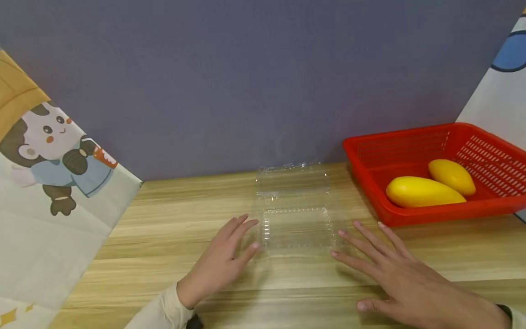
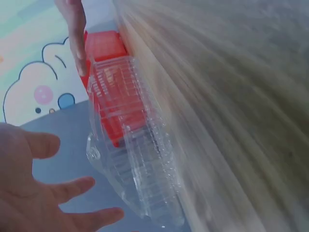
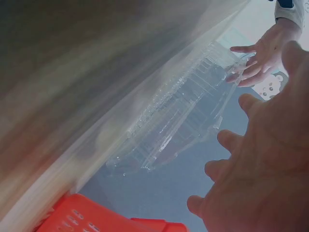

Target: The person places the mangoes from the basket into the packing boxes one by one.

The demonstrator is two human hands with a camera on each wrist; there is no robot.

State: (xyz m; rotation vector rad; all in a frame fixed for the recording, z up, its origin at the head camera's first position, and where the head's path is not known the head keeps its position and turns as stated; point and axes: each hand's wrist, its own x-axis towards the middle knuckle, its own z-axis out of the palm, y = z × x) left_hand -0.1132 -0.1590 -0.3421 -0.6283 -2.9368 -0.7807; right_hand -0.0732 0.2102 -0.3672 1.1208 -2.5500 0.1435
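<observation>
A clear plastic clamshell box (image 1: 299,228) lies unfolded on the wooden table, its lid (image 1: 292,179) toward the back wall. To its left is my left hand (image 1: 219,258), fingers extended, fingertips close to the box's side. My right hand (image 1: 404,278) spreads its fingers at the box's right side, holding nothing. Both wrist views show the box (image 2: 140,159) standing between the two hands, with the left hand (image 3: 270,53) at its far side in the right wrist view. Two yellow mangoes (image 1: 423,193) lie in a red basket (image 1: 371,201) beyond the right hand.
The red basket stands at the back right of the table (image 1: 164,228), against a grey-blue back wall (image 1: 246,82). Printed cartoon panels (image 1: 61,219) border the table at left and right.
</observation>
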